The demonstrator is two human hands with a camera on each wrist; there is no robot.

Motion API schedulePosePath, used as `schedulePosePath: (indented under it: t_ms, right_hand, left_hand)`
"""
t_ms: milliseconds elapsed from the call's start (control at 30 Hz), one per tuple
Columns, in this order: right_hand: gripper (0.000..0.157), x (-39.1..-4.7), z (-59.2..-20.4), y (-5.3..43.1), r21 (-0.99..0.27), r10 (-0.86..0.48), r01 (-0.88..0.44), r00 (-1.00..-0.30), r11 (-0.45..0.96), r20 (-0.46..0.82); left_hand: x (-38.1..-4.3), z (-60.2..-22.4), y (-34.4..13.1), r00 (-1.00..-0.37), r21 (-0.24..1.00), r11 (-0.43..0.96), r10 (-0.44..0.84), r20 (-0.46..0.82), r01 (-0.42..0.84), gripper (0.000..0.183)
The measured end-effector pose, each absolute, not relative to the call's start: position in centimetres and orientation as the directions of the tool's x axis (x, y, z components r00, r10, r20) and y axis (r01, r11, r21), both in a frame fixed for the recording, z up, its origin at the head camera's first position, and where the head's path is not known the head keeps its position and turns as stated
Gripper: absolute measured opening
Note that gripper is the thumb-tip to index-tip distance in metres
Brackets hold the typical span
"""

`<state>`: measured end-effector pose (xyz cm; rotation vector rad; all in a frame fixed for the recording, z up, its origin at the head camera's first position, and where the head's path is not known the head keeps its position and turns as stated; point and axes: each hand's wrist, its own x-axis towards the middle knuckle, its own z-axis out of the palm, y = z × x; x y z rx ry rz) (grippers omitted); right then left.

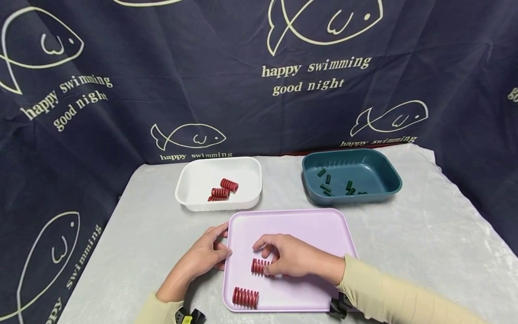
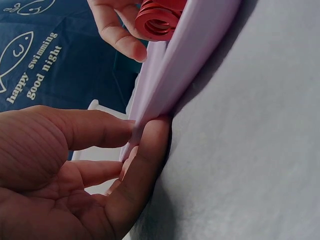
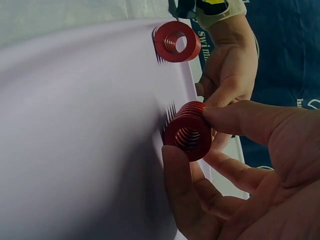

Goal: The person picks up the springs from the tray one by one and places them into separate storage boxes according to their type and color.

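Observation:
On the pink tray (image 1: 307,225) lie two red coil springs. One, a red spring (image 1: 245,298), lies near the tray's lower left corner. My right hand (image 1: 293,255) is at the other red spring (image 3: 187,132), pinching it between thumb and fingers low over the tray; in the head view the thumb covers its right end. At the tray's left rim, my left hand (image 1: 202,253) grips the edge. In the left wrist view, the left thumb lies against the rim and a finger (image 2: 150,155) reaches beneath it.
Behind the tray on the left stands a white bin (image 1: 194,180) with several red springs (image 1: 229,185). A teal bin (image 1: 372,166) at the back right contains several small dark green springs (image 1: 328,179). A grey cloth (image 1: 133,234) covers the table; a dark blue curtain (image 1: 243,99) hangs behind.

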<state>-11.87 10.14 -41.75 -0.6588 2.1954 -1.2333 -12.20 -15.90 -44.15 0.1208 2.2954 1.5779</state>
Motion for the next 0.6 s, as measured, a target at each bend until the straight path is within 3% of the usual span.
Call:
schedulePosePath:
  t_ms: [400,500,600]
  right_hand:
    - [0.04,-11.08,-41.25,9.99,-0.785,-0.687,-0.334,-0.71,0.522,-0.154]
    - [0.038,-11.28,-41.16,10.07,-0.796,-0.696,-0.323,-0.699,0.512,-0.164]
    - [0.037,-11.59,-41.17,10.29,-0.849,-0.703,-0.226,-0.678,0.478,-0.215]
  left_hand:
    - [-12.26,-44.25,-15.93,-0.935,0.916,0.381,0.263,-0.24,-0.128,0.073]
    - [-12.26,-44.23,-15.94,-0.934,0.915,0.38,0.26,-0.244,-0.133,0.073]
    - [-12.26,-44.22,-15.95,-0.933,0.916,0.379,0.261,-0.246,-0.135,0.073]
